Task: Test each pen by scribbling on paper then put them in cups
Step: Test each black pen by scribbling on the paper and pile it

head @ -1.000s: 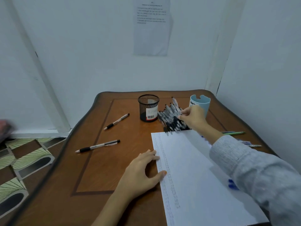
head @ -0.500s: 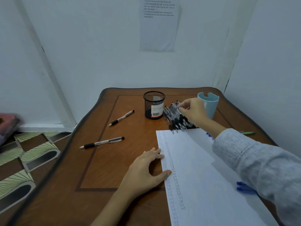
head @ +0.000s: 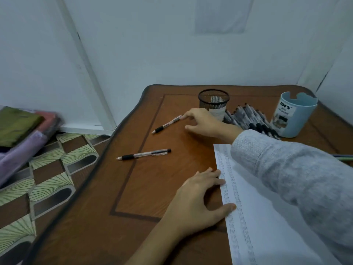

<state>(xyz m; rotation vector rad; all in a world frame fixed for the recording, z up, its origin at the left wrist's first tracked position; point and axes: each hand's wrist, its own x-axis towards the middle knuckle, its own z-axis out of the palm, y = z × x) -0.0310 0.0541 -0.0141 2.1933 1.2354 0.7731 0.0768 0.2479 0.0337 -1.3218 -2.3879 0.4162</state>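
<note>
My right hand (head: 206, 123) reaches left across the wooden table (head: 95, 217), fingers stretched out. Its fingertips touch the back end of the far pen (head: 167, 124), thumb apart from it. A second clear pen with a black grip (head: 144, 154) lies nearer, untouched. My left hand (head: 198, 199) lies flat, fingers and thumb pressing the left edge of the scribbled white paper (head: 254, 236). Behind my right hand stands a black mesh cup (head: 214, 99). A pile of several pens (head: 246, 115) lies between it and the blue cup (head: 295, 115).
My grey sleeve crosses over the paper's top. A green pen (head: 343, 157) lies at the right edge. The table's curved left edge drops to patterned floor tiles (head: 49, 169). Folded cloths (head: 21, 129) are stacked on the floor by the wall.
My right hand left the pile of pens and swung left past the mesh cup to the far pen. My left hand stayed on the paper. The view turned left.
</note>
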